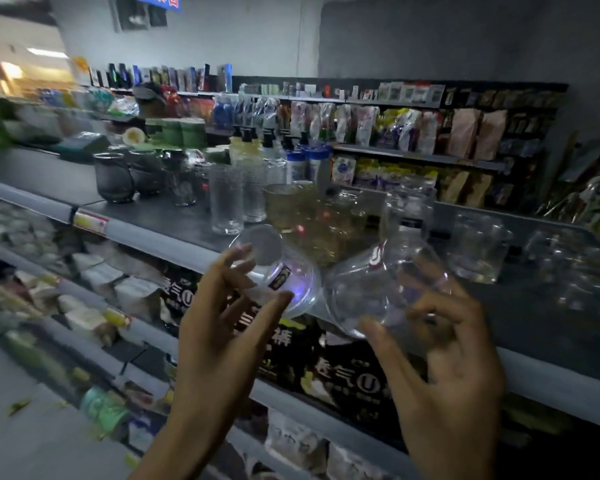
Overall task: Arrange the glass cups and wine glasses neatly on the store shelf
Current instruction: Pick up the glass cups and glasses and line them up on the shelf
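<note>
Head: 2 glass cups [293, 268] [361, 289] in hands [215, 327] [451, 358]

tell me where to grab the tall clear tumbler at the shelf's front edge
Grip the tall tumbler around its straight middle wall, coming from the aisle side: it stands upright, and another tumbler and amber glasses crowd its back and right.

Dim grey wall [447, 39], stocked back shelves [417, 156].

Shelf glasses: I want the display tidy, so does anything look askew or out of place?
Only the two in hand: the left hand grips one clear glass and the right hand a second glass, both tilted in front of the shelf. The tall tumblers on it stand upright.
</note>
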Available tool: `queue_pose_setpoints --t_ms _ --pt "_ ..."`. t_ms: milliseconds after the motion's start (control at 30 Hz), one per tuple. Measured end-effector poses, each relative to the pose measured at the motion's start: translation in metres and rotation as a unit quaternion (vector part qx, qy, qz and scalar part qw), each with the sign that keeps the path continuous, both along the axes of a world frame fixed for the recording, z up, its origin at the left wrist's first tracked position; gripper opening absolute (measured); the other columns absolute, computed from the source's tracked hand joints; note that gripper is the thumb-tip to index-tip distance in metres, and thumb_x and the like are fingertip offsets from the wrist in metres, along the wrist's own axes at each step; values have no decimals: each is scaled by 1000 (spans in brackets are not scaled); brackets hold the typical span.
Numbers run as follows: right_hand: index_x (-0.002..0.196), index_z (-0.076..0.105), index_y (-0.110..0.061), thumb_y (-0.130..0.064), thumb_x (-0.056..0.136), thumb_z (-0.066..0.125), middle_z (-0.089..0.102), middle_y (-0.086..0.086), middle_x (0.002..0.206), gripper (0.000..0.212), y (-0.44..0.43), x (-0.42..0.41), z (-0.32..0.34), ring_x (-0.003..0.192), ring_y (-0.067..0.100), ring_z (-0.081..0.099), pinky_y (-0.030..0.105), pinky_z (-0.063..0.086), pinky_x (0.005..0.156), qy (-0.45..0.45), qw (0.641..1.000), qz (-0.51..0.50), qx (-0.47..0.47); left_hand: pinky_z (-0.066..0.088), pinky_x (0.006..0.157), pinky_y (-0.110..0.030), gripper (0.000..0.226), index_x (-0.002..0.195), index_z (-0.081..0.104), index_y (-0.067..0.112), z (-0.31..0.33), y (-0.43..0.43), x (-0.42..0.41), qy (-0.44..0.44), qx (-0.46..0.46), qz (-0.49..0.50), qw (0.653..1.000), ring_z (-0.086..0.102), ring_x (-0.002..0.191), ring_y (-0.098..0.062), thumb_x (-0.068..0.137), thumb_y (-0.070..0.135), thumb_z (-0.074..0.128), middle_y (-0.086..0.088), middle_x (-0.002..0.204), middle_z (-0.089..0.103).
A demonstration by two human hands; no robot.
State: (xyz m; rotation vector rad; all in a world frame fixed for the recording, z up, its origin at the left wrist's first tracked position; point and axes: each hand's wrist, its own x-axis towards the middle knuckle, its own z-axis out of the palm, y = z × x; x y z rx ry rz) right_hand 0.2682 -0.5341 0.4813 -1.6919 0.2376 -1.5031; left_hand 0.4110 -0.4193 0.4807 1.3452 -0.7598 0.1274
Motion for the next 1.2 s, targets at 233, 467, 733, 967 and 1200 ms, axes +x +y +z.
queue_pose_setpoints --t_ms 233,467,733,967,1200 --pt "90 62 -34 -12 74 82 62 4 135 33 47 90 2 127 29 62 35 58 100 -32 997 -8 64 57 92 -28 24 106 59 28 17 -1 125 -106 46 21 993 63 105 3 91 36 78 25 106 65" --pt "94 59 -31 -8 81 83 60 -22 126 36 57 121 7 130 24 58 53 55 104 -15 995 -61 75 59 83 -47 31 98 53 32 18 -50 188 -145 168 62 973 66 102 -19 86 43 79 10 108 69" --pt "94 60 -36 -19 77 82 61 -18 133 32 59 121 4 139 19 53 54 54 104 -12 994 -85 68 57 80 -51 36 107 49 37 6 -66 201 -153 219 59 962 67 98 -27 87 52 75 3 121 67" --pt "95 62 -40 -23 76 82 61 -11 140 32 54 115 4 133 18 59 53 55 103 1 994 -79 69 56 92 -52 74 149 36 29 9 -52 196 -159 272 73 946 57 126 -31 89 52 73 -6 148 50" --pt "104 66 -37 -15 76 82 63 -14 138 39 62 82 6 126 9 63 34 58 99 26 995 -43 83 55 93 -28 52 132 56 48 42 15 113 -167 177 -208 947 61 115 10 85 72 60 27 125 65"
